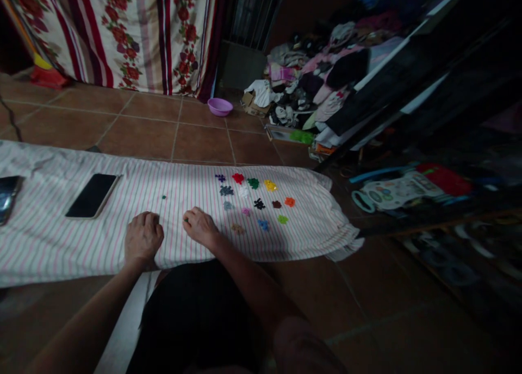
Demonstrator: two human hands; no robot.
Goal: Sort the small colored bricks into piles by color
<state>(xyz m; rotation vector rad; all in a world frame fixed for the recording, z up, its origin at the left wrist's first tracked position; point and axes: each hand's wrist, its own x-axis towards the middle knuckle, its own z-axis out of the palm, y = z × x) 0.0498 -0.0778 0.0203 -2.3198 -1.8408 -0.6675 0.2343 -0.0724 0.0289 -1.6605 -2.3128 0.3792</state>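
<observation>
On the striped, cloth-covered surface [44, 254], I note the small green piece [163, 197] ahead and slightly right of the left hand [143, 237], farther from the right hand [199, 225]. Left fingers curl, contents not determinable; right fingers narrowly pinch a tiny dark bit [186, 220].

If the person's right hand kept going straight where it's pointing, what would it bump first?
Probably the tiny dark green piece lying by itself on the striped cloth, ahead and to the left of the right hand. The fingers are curled, so it might just miss.
</observation>
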